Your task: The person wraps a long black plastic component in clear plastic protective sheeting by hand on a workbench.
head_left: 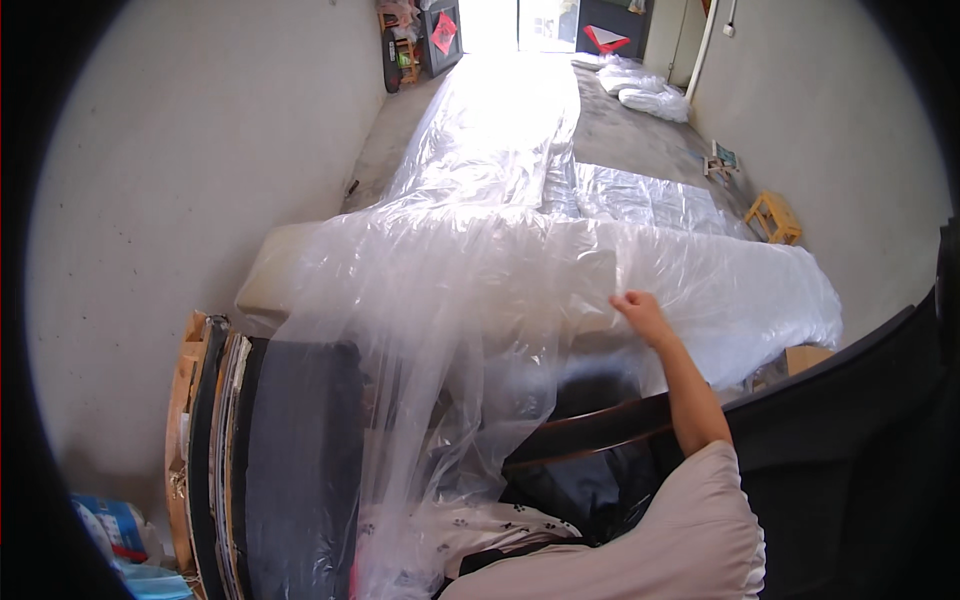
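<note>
Beige cloth of the person's short sleeve (640, 520) filled the bottom edge, its bare forearm reaching forward. At its end the right hand (640, 312) had its grip pinched together on a clear, crinkled plastic sheet (460, 290), a crease rising from the fingertips. That sheet lay over a long, pale, round-edged padded piece (265, 272) set crosswise, and hung from it in loose folds toward the person. For the left hand (out of sight) I could not tell the grip. Left of the folds stood a dark grey upright panel (303, 450), with thinner boards (228, 440) beside it. White cloth printed with dark paw marks (490, 525) showed below, and a yellow wooden stool (774, 217) stood beyond, near the right wall (830, 130).
</note>
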